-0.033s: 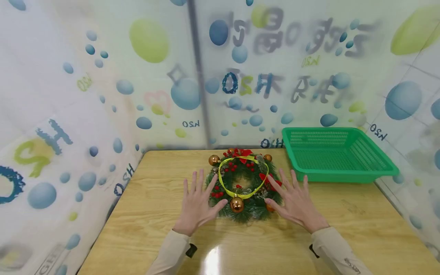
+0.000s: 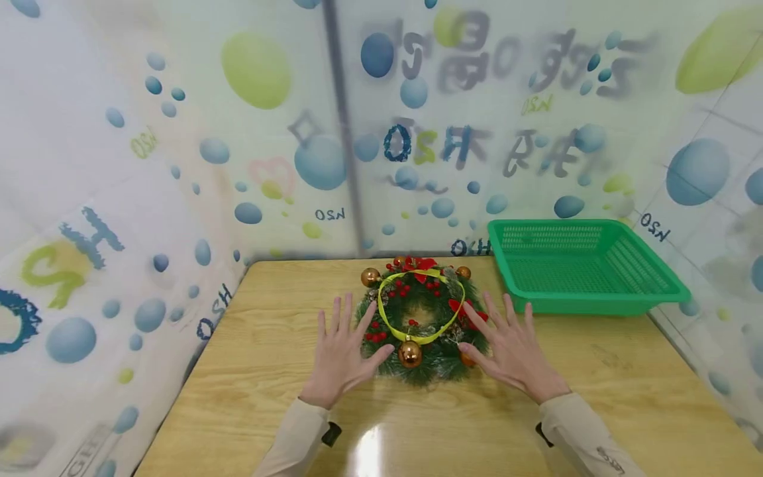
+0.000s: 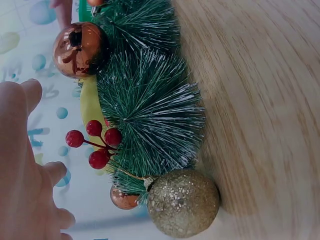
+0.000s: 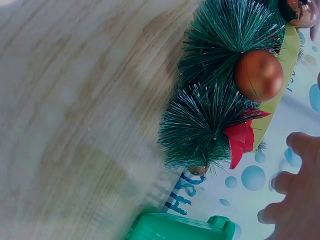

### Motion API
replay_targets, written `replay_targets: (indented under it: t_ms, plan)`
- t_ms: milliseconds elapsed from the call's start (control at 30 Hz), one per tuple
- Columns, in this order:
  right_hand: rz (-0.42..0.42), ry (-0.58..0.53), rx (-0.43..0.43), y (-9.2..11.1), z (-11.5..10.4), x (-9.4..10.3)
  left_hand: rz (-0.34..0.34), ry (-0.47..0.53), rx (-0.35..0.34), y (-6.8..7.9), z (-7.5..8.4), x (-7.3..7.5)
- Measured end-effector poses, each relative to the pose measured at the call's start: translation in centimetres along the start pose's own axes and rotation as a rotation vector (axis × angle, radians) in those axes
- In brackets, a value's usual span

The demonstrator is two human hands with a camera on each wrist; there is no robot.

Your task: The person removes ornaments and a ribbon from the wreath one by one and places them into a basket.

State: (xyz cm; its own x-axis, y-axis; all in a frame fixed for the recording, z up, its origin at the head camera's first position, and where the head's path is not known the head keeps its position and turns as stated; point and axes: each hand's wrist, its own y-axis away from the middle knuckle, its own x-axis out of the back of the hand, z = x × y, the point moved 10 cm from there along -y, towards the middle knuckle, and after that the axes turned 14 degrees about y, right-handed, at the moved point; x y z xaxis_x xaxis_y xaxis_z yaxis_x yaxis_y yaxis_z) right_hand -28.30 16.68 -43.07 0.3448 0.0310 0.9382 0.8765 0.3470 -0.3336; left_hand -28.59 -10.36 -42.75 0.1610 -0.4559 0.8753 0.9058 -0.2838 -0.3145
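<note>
A green Christmas wreath [image 2: 429, 368] lies on the wooden table, dressed with red berries [image 3: 98, 159], red bows [image 4: 241, 137] and shiny copper baubles [image 2: 410, 354]. A loop of yellow ribbon [image 2: 384, 318] rests on top of it, circling the middle. My left hand [image 2: 341, 358] hovers at the wreath's left side, fingers spread and palm down. On the opposite side my right hand [image 2: 517, 351] is held the same way, thumb and forefinger overlapping the wreath's edge in the head view. Neither hand holds anything. A glittery gold bauble [image 3: 183, 203] shows low on the wreath's side in the left wrist view.
A green plastic basket [image 2: 596, 306] stands at the back right of the table [image 2: 268, 351], right of the wreath. Behind the table rises a pale wall covering [image 2: 274, 132] printed with blue and green bubbles. Another such wall closes off the left side.
</note>
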Motion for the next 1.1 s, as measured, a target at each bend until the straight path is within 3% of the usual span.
replay_targets:
  t_ms: [400, 1100]
  plan:
    - [-0.007, -0.056, 0.009, 0.8, -0.1, 0.5, 0.009, 0.072, 0.013, 0.5, -0.6, -0.1]
    - [-0.043, -0.170, 0.034, 1.5, -1.3, 0.1, -0.108, 0.127, 0.099, 0.7, -1.9, -2.5]
